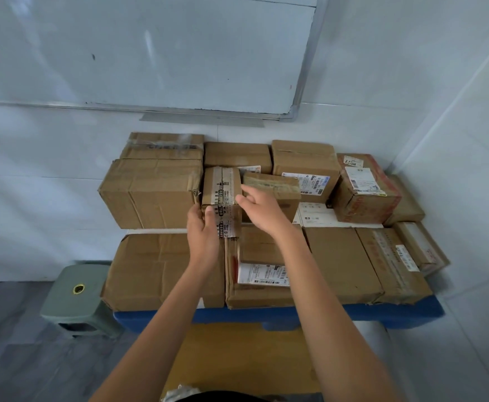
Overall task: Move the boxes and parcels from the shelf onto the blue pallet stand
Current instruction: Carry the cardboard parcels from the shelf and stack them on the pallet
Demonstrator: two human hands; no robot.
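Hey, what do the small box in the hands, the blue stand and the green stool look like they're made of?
Small box: brown corrugated cardboard, matte, creased, sealed with glossy printed tape.
Blue stand: probably moulded plastic, with a smooth even colour and rounded edges.
Green stool: likely plastic, with a dull moulded top and a round hole.

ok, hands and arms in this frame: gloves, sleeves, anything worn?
Both are bare. The left hand and right hand wear no gloves, and no rings, watch or bands are visible. Both forearms are uncovered down to the bottom edge of the frame, with no sleeve in view. No markings visible.
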